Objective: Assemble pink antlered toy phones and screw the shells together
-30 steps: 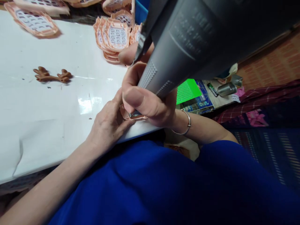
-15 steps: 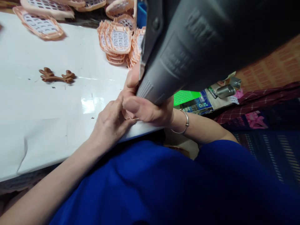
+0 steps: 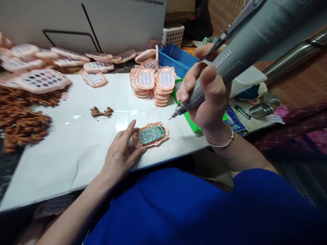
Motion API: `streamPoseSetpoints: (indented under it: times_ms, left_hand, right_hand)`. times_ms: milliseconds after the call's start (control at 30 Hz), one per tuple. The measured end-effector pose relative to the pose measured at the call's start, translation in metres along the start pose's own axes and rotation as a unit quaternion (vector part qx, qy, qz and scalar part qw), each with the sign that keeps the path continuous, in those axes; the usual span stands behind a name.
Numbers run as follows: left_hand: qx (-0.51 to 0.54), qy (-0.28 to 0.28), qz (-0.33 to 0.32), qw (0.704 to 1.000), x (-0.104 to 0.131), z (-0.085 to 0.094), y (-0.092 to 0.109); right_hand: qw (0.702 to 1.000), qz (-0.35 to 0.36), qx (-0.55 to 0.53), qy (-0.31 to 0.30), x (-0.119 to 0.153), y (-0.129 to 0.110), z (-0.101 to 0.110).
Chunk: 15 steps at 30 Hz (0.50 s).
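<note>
A pink plastic shell (image 3: 165,133) with a green circuit board (image 3: 151,134) in it lies near the front edge of the white table. My left hand (image 3: 122,149) grips the shell's left end between thumb and fingers, with one finger raised. Up and to the right, my right hand (image 3: 208,88) is wrapped round a grey electric screwdriver (image 3: 240,54). Its thin metal tip (image 3: 173,116) points down to the left, above the table and apart from the board.
Stacked pink shells (image 3: 146,80) stand behind the board. A brown branched piece (image 3: 101,112) lies left of it, and a brown pile (image 3: 28,126) is at far left. A green tray (image 3: 193,123) and a blue bin (image 3: 178,56) are at the right.
My right hand has lifted the screwdriver up and to the right, away from the shell. The circuit board now shows. The view has shifted, taking in more of the table's back and left.
</note>
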<state>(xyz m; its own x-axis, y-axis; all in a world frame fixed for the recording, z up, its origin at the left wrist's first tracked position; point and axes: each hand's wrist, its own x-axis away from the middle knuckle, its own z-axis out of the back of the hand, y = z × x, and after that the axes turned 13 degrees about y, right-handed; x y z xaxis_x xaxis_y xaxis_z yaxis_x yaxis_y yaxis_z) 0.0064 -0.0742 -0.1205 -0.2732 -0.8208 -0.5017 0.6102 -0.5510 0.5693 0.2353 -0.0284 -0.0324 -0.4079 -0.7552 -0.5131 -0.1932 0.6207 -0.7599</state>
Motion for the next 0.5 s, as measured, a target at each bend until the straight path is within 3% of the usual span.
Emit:
streamPoseSetpoints:
  times_ms: [133, 267, 367, 500]
  left_hand:
    - [-0.041, 0.003, 0.024, 0.999, 0.003, 0.047, -0.015]
    - [-0.080, 0.051, 0.100, 0.991, -0.026, 0.080, -0.039]
    - [-0.133, 0.067, 0.099, 0.984, -0.059, 0.084, -0.069]
    - [-0.139, 0.038, 0.080, 0.986, -0.083, 0.075, -0.100]
  right_hand:
    - [0.996, 0.043, 0.062, 0.041, -0.019, 0.014, 0.015]
    - [0.985, 0.081, 0.145, 0.048, -0.035, 0.032, 0.033]
    - [0.975, 0.121, 0.186, 0.028, -0.038, 0.031, 0.048]
    - [0.956, 0.067, 0.272, -0.083, -0.023, 0.021, 0.061]
